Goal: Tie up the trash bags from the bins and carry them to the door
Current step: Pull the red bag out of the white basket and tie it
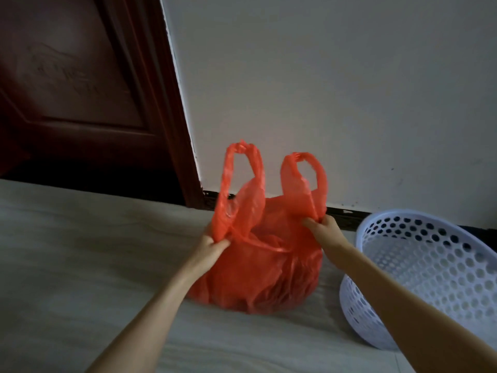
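Head view: the full, rounded red plastic trash bag (258, 275) sits upright on the pale floor (80, 251), mouth and long axis pointing up, near the dark wooden door (75, 76) and just beside the white perforated plastic bin (419, 270). My left hand (212, 244) pinches the base of the left handle loop (239, 184); my right hand (326, 228) pinches the right handle loop (306, 179). Both loops stand vertical, apart.

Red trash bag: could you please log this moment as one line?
left hand: grips left handle | right hand: grips right handle | red trash bag: untied, on floor | white perforated bin: tipped, beside bag
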